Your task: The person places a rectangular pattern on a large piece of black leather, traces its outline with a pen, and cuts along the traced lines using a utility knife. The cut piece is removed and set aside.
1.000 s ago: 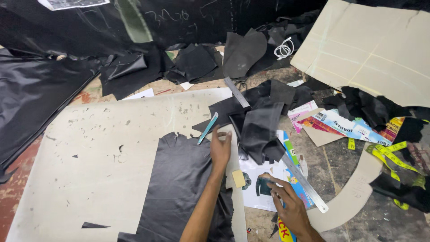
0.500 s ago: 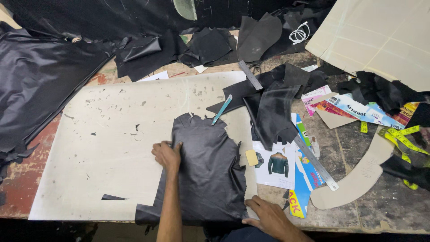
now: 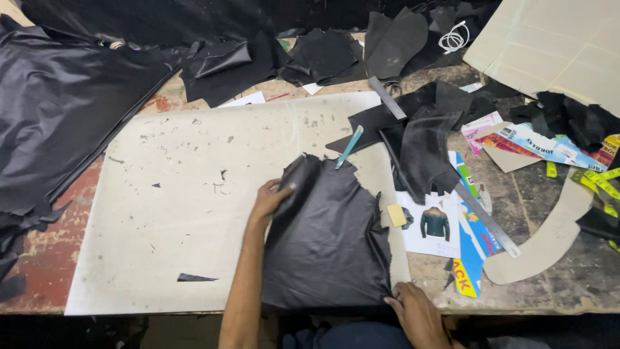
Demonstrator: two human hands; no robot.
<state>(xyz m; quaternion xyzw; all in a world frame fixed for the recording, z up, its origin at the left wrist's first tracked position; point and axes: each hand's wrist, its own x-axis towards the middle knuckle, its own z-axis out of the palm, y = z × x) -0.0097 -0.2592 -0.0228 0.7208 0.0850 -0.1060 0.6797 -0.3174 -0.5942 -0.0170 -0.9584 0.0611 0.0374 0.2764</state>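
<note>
Your leather piece [image 3: 329, 239] lies on the pale board [image 3: 161, 213] between your hands, and its left edge is lifted and curling, so it could fold onto itself or crease if your grip slips. Your left hand [image 3: 270, 199] pinches that raised edge with fingers closed on it. Your right hand [image 3: 418, 313] presses the near corner, fingers loosely spread. A teal knife [image 3: 349, 147] lies just beyond the leather.

A worn, red-stained wooden workbench [image 3: 45, 258] under dim light, dark beneath.
</note>
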